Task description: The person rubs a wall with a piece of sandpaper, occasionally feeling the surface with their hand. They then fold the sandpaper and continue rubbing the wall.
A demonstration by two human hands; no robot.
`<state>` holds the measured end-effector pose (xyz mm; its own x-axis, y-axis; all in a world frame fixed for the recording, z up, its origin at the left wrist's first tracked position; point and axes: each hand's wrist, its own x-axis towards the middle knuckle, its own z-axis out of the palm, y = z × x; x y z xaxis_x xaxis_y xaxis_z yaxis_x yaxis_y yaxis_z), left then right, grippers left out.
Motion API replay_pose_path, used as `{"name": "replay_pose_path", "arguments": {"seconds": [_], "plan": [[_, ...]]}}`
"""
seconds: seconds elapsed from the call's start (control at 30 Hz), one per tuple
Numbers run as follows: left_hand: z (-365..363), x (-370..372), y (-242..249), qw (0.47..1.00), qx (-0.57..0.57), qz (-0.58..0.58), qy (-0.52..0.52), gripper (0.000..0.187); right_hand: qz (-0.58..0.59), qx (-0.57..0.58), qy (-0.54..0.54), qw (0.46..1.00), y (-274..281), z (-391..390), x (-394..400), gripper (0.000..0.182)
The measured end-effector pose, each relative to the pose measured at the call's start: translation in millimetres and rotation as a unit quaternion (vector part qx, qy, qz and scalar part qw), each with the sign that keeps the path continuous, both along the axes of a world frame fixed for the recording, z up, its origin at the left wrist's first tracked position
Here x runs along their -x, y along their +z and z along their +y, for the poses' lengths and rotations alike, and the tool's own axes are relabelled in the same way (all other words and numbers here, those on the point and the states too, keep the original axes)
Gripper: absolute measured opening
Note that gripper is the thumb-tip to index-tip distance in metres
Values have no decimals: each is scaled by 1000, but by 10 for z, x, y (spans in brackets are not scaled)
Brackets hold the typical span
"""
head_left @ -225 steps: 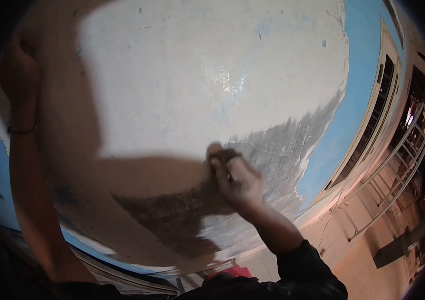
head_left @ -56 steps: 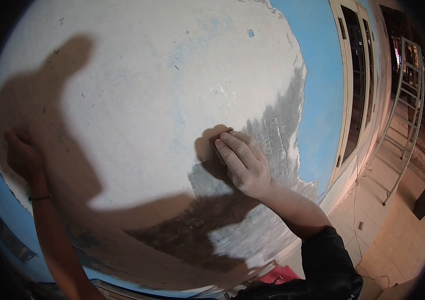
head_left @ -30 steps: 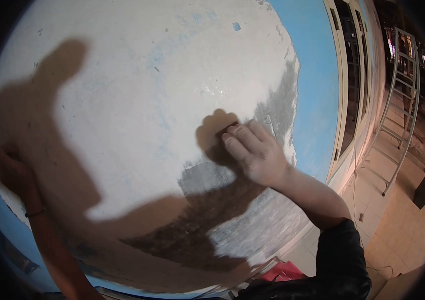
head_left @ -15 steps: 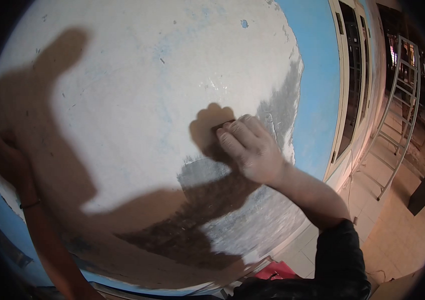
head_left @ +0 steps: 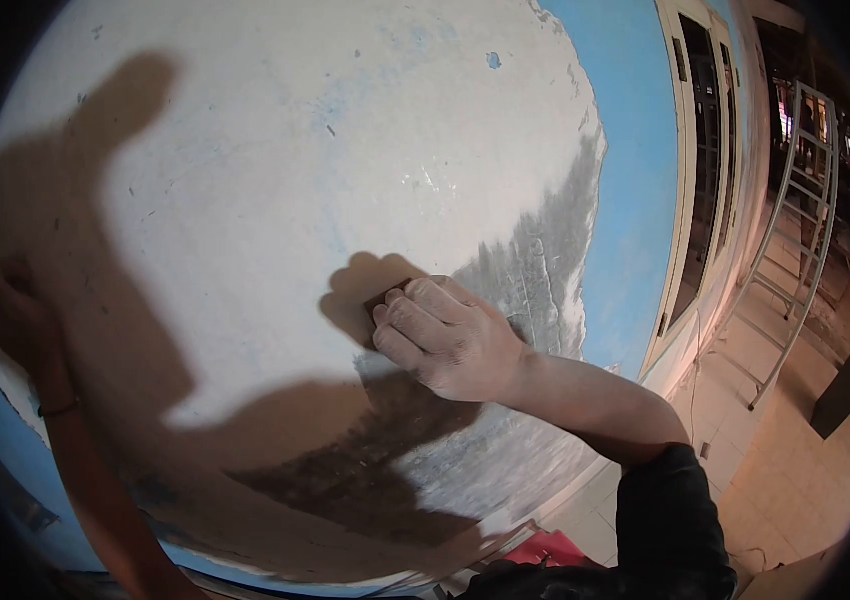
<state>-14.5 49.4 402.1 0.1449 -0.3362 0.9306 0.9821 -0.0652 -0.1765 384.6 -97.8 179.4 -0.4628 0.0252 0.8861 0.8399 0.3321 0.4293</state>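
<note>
My right hand (head_left: 450,340), dusty over the knuckles, presses what looks like a folded piece of dark sandpaper (head_left: 400,293) to the wall (head_left: 255,200). Its fingers are curled closed, and only a dark edge of the piece shows. White covers much of this wall, with a rough grey patch (head_left: 535,265) right of the hand and more grey below. In the shadow at the far left, my left hand (head_left: 20,315) rests against the wall with its fingers curled in. Nothing is visible in it, though its inner side is hidden.
Blue paint (head_left: 635,190) borders the white area, beside a cream window frame (head_left: 682,200). A metal ladder (head_left: 813,200) leans at the right, near a dark box-like object (head_left: 848,385) on the tiled floor. Something red (head_left: 548,548) lies low by the wall.
My right hand has moved down and to the left across the wall with the dark piece, uncovering more of the grey patch. My left hand stays in about the same place.
</note>
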Motion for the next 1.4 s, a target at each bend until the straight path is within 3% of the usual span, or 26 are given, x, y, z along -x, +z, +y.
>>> {"name": "replay_pose_path", "arguments": {"seconds": [0.13, 0.17, 0.27, 0.33, 0.37, 0.47, 0.5, 0.6, 0.7, 0.8, 0.9, 1.0, 1.1, 1.2, 1.3, 1.4], "plan": [[97, 303, 57, 999, 4, 21, 45, 32, 6, -18, -61, 998, 9, -113, -397, 25], [92, 313, 55, 998, 4, 21, 56, 29, -6, 22, -101, 995, 65, -163, -448, 28], [55, 212, 43, 998, -12, 22, 61, 21, 27, 4, -81, 996, -7, -63, -328, 28], [45, 157, 34, 998, -26, 24, 42, 19, -21, -25, -45, 998, -40, 16, -107, 25], [48, 133, 66, 998, -31, 30, 37, 21, -28, 28, -56, 998, -3, -18, 2, 22], [73, 180, 76, 998, -34, 35, 43, 31, -30, 14, -45, 998, 48, -130, -134, 19], [69, 173, 72, 997, -35, 36, 62, 32, -28, -42, -61, 997, 23, -120, -279, 20], [40, 170, 55, 995, -30, 30, 87, 33, -10, 17, -109, 994, 48, -162, -446, 20], [98, 85, 5, 997, -23, 15, 66, 32, -21, -37, -50, 998, 45, -42, -224, 23], [135, 114, 104, 993, -36, 17, 111, 36, -46, 40, -13, 998, 155, -47, 54, 24], [147, 185, 65, 997, 2, -17, 73, 43, 37, 33, 7, 999, 67, -158, -95, 24], [81, -1, -8, 999, 11, -50, 9, 48, 192, 54, 67, 978, -109, -366, -308, 19], [-5, -130, -64, 996, 25, -80, 27, 54, 429, 64, 230, 871, -309, -359, -251, 26], [-32, -202, -102, 993, 58, -105, -4, 58, 458, 69, 109, 880, -465, -293, -327, 21], [-70, -169, -98, 995, 64, -72, -8, 59, 514, 75, 97, 849, -616, -217, -355, 17], [-112, -225, -98, 995, 59, -75, -10, 60, 500, 187, 7, 846, -555, -389, -342, 13]]}}
